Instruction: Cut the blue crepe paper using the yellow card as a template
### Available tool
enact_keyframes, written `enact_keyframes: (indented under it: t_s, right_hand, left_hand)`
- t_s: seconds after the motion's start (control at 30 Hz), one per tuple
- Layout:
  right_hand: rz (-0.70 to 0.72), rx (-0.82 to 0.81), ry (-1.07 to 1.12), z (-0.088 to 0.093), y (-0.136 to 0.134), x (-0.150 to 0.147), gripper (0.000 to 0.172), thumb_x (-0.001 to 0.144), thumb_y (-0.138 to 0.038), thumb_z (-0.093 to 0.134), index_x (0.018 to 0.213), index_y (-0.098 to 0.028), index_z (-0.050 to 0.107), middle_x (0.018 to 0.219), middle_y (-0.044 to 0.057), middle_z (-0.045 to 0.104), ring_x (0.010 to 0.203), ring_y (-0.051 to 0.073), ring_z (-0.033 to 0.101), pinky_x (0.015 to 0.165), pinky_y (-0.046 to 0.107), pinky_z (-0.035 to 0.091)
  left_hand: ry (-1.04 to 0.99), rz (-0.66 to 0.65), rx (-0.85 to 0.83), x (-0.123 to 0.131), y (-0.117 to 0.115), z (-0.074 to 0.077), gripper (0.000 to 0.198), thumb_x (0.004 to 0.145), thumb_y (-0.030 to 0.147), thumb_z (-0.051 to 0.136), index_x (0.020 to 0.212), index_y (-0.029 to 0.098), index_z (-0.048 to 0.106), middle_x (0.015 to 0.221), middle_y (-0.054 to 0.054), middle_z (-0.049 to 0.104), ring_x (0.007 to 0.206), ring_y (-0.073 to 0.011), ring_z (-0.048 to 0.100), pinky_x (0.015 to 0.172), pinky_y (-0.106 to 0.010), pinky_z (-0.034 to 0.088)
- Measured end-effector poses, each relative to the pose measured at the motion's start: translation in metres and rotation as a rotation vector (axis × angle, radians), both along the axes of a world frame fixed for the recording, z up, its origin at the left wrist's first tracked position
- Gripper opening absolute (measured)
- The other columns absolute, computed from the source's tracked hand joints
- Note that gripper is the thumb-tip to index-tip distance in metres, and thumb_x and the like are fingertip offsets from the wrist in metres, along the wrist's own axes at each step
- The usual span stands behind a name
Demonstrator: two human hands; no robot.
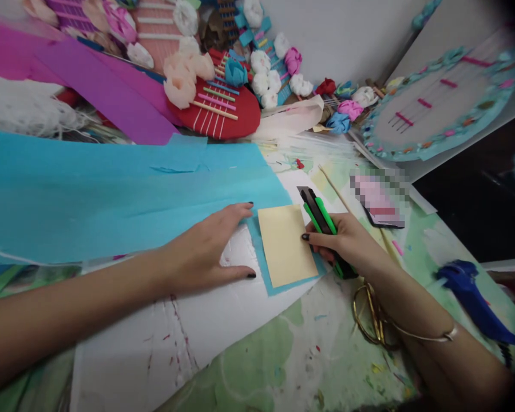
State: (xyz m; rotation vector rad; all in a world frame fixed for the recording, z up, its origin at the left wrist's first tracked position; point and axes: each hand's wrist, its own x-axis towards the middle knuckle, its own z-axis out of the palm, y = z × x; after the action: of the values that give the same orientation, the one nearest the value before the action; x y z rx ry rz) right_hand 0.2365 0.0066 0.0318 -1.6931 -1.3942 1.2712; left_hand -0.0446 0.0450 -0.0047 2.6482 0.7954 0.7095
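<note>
While the left hand (206, 252) is pressing flat, fingers spread open, on the edge of the blue paper (90, 194) and the white sheet (175, 343) beneath it, a yellow card (285, 246) is lying on the blue paper's corner just to its right. The right hand (347, 240) is gripping a green and black knife (317, 212), fingers closed around the handle, the blade end pointing away along the card's right edge. Gold-handled scissors (367, 320) are lying on the paint-stained counter (326, 355) under that forearm, and a blue glue gun (472, 297) is resting farther right.
</note>
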Motion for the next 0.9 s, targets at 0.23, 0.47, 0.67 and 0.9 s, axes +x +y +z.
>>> enact_keyframes:
  t_s: [0.23, 0.47, 0.67, 0.9]
  right_hand:
    - [0.030, 0.037, -0.027, 0.002, -0.001, 0.002, 0.014, 0.077, -0.029, 0.068, 0.081, -0.017, 0.062, 0.043, -0.006, 0.049, 0.034, 0.008, 0.042, 0.035, 0.021, 0.033]
    - [0.003, 0.044, 0.031, 0.001, -0.001, 0.003, 0.018, 0.072, -0.022, 0.071, 0.088, -0.016, 0.064, 0.047, -0.006, 0.049, 0.037, 0.008, 0.044, 0.037, 0.022, 0.034]
    - [-0.019, 0.032, 0.042, 0.005, -0.002, 0.002, 0.020, 0.070, -0.020, 0.072, 0.088, -0.015, 0.065, 0.049, -0.005, 0.051, 0.038, 0.007, 0.044, 0.037, 0.021, 0.035]
    - [-0.028, 0.034, 0.078, 0.005, -0.003, 0.003, 0.023, 0.067, -0.020, 0.076, 0.087, -0.015, 0.066, 0.054, -0.005, 0.053, 0.040, 0.007, 0.046, 0.038, 0.020, 0.037]
  left_hand:
    - [-0.057, -0.271, 0.291, 0.001, -0.005, 0.010, 0.018, 0.094, 0.027, 0.054, 0.105, 0.014, 0.059, 0.111, -0.016, 0.066, 0.116, -0.0283, 0.057, 0.101, -0.051, 0.043]
    - [-0.033, -0.378, 0.293, 0.002, -0.004, 0.010, 0.025, 0.095, 0.025, 0.053, 0.112, 0.009, 0.059, 0.111, -0.019, 0.067, 0.109, -0.0301, 0.061, 0.095, -0.050, 0.049]
    - [-0.008, -0.421, 0.259, 0.003, -0.004, 0.013, 0.026, 0.094, 0.026, 0.053, 0.113, 0.009, 0.061, 0.114, -0.019, 0.065, 0.110, -0.0309, 0.060, 0.095, -0.050, 0.049]
    - [-0.012, -0.424, 0.286, 0.002, -0.004, 0.012, 0.028, 0.095, 0.026, 0.051, 0.117, 0.011, 0.058, 0.113, -0.018, 0.066, 0.109, -0.0288, 0.061, 0.095, -0.049, 0.049]
